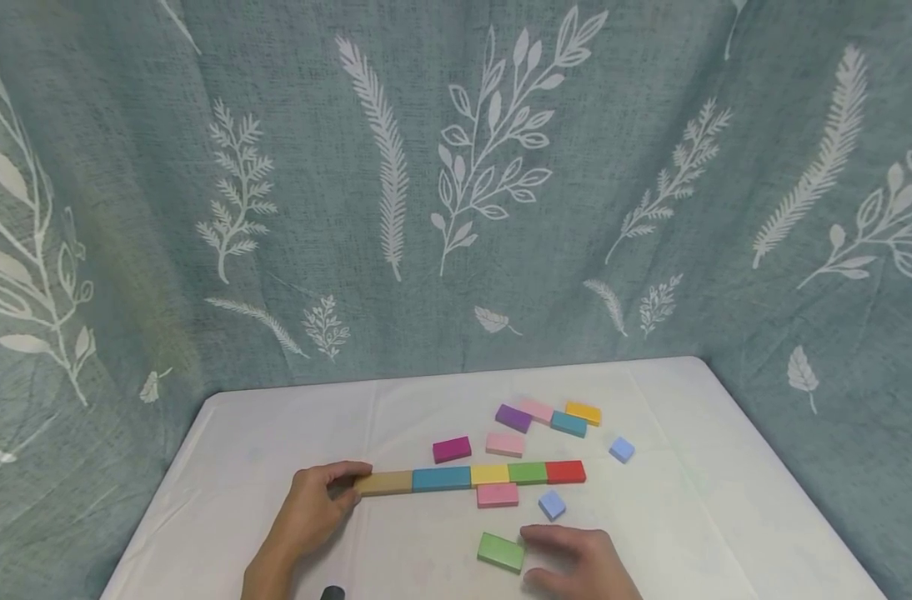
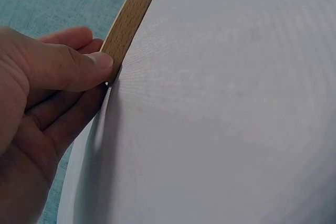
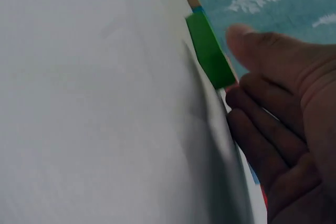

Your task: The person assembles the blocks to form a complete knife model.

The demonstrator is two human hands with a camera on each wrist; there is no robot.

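My left hand [image 1: 312, 510] pinches the left end of a tan wooden block [image 1: 384, 483] between thumb and fingers. That block heads a straight row, touching a blue block [image 1: 441, 478], then a yellow block [image 1: 489, 474], a green block [image 1: 528, 472] and a red block [image 1: 565, 472]. In the left wrist view the thumb lies on the wood-grained side of the tan block [image 2: 131, 19]. Nearer to me is a separate light green block [image 1: 501, 552]. My right hand [image 1: 579, 562] is at its right end, thumb and fingers spread apart; the right wrist view shows this block [image 3: 210, 51] beside the fingertips.
A pink block [image 1: 497, 496] lies against the row's near side, with a small light-blue block [image 1: 552, 505] to its right. Beyond the row are magenta [image 1: 452, 450], pink [image 1: 505, 444], purple [image 1: 513, 418] and orange [image 1: 583, 413] blocks. A dark object [image 1: 333, 592] shows at the bottom edge.
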